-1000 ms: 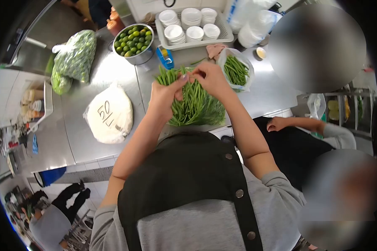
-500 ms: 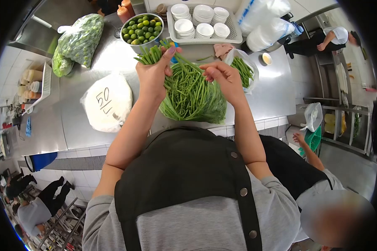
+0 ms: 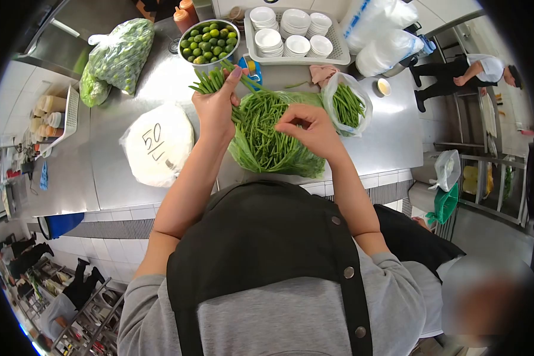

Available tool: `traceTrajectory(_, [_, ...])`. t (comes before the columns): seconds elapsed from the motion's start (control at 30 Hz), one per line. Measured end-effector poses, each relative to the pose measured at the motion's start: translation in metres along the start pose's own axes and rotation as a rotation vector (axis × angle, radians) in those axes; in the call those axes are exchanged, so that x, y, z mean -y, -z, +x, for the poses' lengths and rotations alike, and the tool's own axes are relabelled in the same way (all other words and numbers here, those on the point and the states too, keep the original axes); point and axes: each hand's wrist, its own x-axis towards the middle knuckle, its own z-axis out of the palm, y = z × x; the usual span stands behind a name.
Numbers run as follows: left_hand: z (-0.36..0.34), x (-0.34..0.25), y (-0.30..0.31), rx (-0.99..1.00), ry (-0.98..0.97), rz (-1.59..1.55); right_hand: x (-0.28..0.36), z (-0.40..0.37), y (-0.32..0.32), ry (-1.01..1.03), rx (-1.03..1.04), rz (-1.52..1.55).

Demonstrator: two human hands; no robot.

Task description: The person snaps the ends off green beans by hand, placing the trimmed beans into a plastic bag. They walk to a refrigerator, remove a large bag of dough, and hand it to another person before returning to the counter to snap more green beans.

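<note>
My left hand (image 3: 216,107) grips a bunch of green beans (image 3: 210,80), their ends sticking out toward the lime bowl. My right hand (image 3: 305,127) hovers over the big pile of green beans (image 3: 264,133) lying on a clear plastic bag at the table's near edge; its fingers are pinched together on a bean or two from the pile. A smaller open bag of green beans (image 3: 348,104) stands just right of the pile.
On the steel table (image 3: 110,178) sit a white sack marked "50" (image 3: 157,145), a metal bowl of limes (image 3: 209,41), a bag of limes (image 3: 118,53), a tray of white bowls (image 3: 293,35) and a blue tape dispenser (image 3: 250,64). Another person stands close on my right.
My right hand has dropped from above the pile down onto it. My left hand keeps its bunch raised in about the same place. The view shifted slightly.
</note>
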Motion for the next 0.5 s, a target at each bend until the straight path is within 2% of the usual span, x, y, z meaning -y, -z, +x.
traceTrajectory(0.07, [-0.001, 0.001, 0.001, -0.011, -0.028, 0.014, -0.02, 0.001, 0.001, -0.037, 0.012, -0.16])
traceTrajectory(0.27, [-0.009, 0.008, -0.001, -0.01, -0.111, 0.043, 0.0, 0.013, -0.028, -0.307, -0.23, 0.171])
traceTrajectory(0.37, [-0.012, 0.011, -0.004, -0.014, -0.122, 0.069, 0.0, 0.02, -0.033, -0.251, -0.254, 0.29])
traceTrajectory(0.47, [-0.015, 0.011, -0.001, 0.02, -0.077, 0.058, -0.018, 0.026, -0.029, -0.008, -0.229, 0.371])
traceTrajectory(0.5, [-0.015, 0.011, 0.001, 0.036, -0.044, 0.019, -0.015, 0.027, -0.026, 0.0, -0.23, 0.411])
